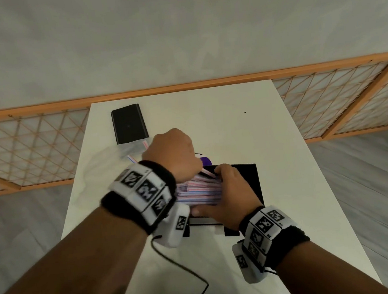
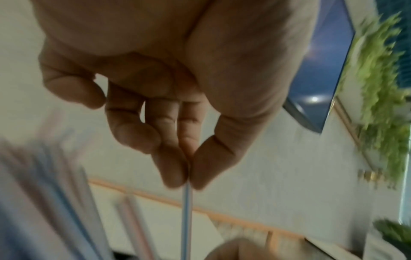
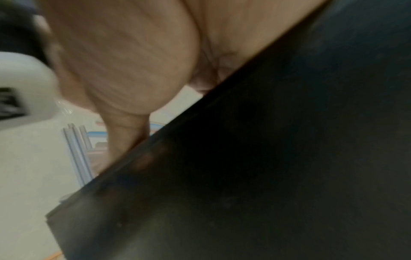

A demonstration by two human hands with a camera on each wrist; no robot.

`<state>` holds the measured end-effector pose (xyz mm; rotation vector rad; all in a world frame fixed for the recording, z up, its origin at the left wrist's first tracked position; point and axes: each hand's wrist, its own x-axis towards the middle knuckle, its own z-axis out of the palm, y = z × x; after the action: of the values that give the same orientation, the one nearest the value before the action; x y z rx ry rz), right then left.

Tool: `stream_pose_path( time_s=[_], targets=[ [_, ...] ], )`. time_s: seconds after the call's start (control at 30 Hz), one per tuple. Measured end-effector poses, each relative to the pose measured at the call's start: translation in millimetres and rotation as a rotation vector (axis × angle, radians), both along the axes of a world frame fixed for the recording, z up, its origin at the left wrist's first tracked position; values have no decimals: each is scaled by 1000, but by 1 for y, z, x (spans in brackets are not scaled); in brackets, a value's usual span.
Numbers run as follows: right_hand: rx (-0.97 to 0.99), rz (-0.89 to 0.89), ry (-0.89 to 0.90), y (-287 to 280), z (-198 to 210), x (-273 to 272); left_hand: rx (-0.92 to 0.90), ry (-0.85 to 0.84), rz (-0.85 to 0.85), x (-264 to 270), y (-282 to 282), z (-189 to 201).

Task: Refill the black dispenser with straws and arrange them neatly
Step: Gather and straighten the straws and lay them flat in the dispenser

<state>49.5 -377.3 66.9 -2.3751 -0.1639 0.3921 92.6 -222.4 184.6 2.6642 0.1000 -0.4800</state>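
Observation:
The black dispenser [image 1: 248,179] stands open at the table's centre, packed with a bundle of red- and blue-striped straws [image 1: 199,191]. My left hand [image 1: 200,167] hovers over the far end of the bundle and pinches a single straw [image 1: 207,171]. The left wrist view shows thumb and finger of that hand [image 2: 189,183] closed on a blue-striped straw [image 2: 186,211]. My right hand [image 1: 218,187] spans the straws' right ends, thumb on the near side and fingers on the far side. In the right wrist view the dispenser wall [image 3: 266,158] fills the frame, with straws [image 3: 77,154] beside the thumb [image 3: 126,137].
A black lid [image 1: 128,123] lies at the far left of the white table [image 1: 271,138]. A clear plastic bag [image 1: 133,148] with a few straws is in front of it. Something purple [image 1: 206,161] peeks out behind the dispenser. A black cable [image 1: 176,266] trails near the front edge.

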Motion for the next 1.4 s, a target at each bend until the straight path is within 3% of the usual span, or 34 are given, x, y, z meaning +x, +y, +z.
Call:
stream_pose_path(
  time_s=[0.17, 0.2, 0.27, 0.33, 0.4, 0.47, 0.57, 0.67, 0.83, 0.93, 1.07, 1.17, 1.3, 1.4],
  targets=[
    [-262, 221, 22, 11, 8, 7, 67, 19, -120, -23, 44, 23],
    [-267, 232, 48, 17, 7, 9, 64, -41, -92, -27, 54, 22],
    [-263, 206, 102, 25, 5, 13, -25, -336, 127, -33, 72, 13],
    [-279, 180, 136, 30, 5, 18, -306, -623, 494, -37, 88, -5],
    [-307, 195, 136, 33, 6, 21, -774, -471, 741, -37, 91, -29],
    [-303, 202, 124, 36, 7, 23, -1137, -209, 775, -36, 86, -57],
    [-253, 184, 107, 36, 8, 21, -1415, -93, 657, -36, 81, -92],
    [-121, 117, 148, 35, 10, 17, -1460, -129, 517, -39, 82, -103],
    [-127, 92, 86, 44, -3, 19, -1277, -182, 300, -32, 77, -99],
    [-23, 52, 72, 42, 1, 19, -1199, -272, 264, -33, 68, -94],
    [108, 12, -36, 38, 12, 10, -1299, -364, 315, -34, 58, -82],
    [173, -16, -211, 36, 17, 6, -1450, -416, 247, -30, 53, -68],
    [5, 26, -273, 37, 17, 9, -1408, -468, 267, -27, 62, -62],
    [-199, 93, -128, 34, 9, 4, -1445, -459, 487, -30, 81, -81]
  ],
)
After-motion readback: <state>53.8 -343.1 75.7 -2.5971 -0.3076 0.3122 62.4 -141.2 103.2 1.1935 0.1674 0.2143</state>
